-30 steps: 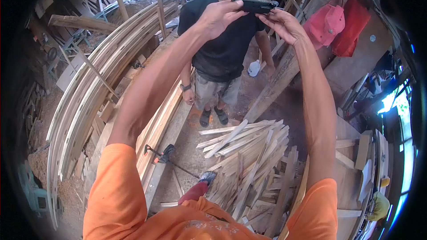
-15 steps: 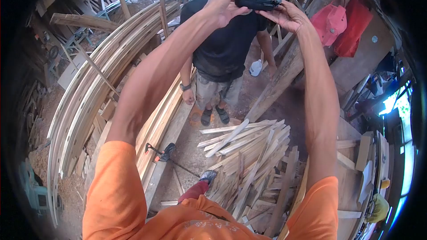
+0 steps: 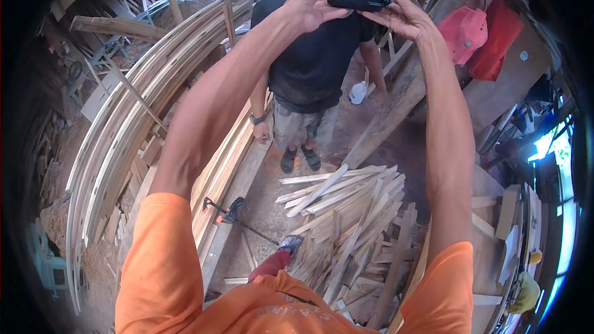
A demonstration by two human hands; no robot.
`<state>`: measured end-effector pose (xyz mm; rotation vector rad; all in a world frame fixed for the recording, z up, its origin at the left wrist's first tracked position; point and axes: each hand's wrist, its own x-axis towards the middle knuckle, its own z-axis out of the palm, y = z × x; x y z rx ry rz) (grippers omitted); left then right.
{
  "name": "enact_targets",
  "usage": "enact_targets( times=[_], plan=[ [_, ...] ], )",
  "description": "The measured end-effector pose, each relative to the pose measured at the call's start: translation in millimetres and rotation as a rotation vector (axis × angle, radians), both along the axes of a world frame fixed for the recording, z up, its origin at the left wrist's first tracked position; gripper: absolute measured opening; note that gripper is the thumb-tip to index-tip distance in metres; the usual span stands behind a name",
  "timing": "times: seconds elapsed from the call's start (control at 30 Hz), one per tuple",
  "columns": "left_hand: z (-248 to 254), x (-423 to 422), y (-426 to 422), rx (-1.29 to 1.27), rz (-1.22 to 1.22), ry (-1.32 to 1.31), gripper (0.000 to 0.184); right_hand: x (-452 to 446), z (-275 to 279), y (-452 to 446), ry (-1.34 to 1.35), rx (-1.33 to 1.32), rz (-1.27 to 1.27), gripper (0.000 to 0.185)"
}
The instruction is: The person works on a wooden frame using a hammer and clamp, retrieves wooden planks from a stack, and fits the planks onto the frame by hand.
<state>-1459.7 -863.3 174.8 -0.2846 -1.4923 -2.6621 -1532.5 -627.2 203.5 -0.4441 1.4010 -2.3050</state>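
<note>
Both arms reach up and forward, holding a small black device (image 3: 357, 0) with a dark cable running from its right end. My left hand (image 3: 312, 7) grips the left end, thumb on top and fingers below. On the other end, my right hand (image 3: 403, 17) has its thumb behind the device and fingers underneath. What kind of device it is I cannot make out. Just beyond it stands a person in a black T-shirt (image 3: 312, 65), with a watch on one wrist and arms hanging down.
Long curved wooden strips (image 3: 133, 108) are stacked at left. A bar clamp (image 3: 230, 210) sits on long boards near my left side. Cut wood pieces (image 3: 346, 204) lie heaped on the floor. A thick beam (image 3: 387, 117), a pink cap (image 3: 464, 31) and a red bag (image 3: 497, 43) are at right.
The view has shifted very slightly. Both hands keep hold of the device in nearly the same place, and the other person stands as before.
</note>
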Motion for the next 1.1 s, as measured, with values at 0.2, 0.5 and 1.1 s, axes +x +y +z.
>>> enact_targets(
  times=[0.2,0.5,1.1],
  plan=[
    [1.5,4.6,1.5,0.023,-0.076,-0.053,0.047,4.8,-5.1,-5.2,0.023,-0.075,0.014,0.044],
    [-0.7,2.7,-12.5,0.081,-0.144,-0.085,0.077,-3.5,-3.2,-0.7,-0.107,0.106,0.025,0.077],
    [-266.5,230.7,288.1,0.333,-0.34,-1.029,0.054,518.9,-424.4,126.0,-0.663,-0.13,-0.933,0.05]
  ],
)
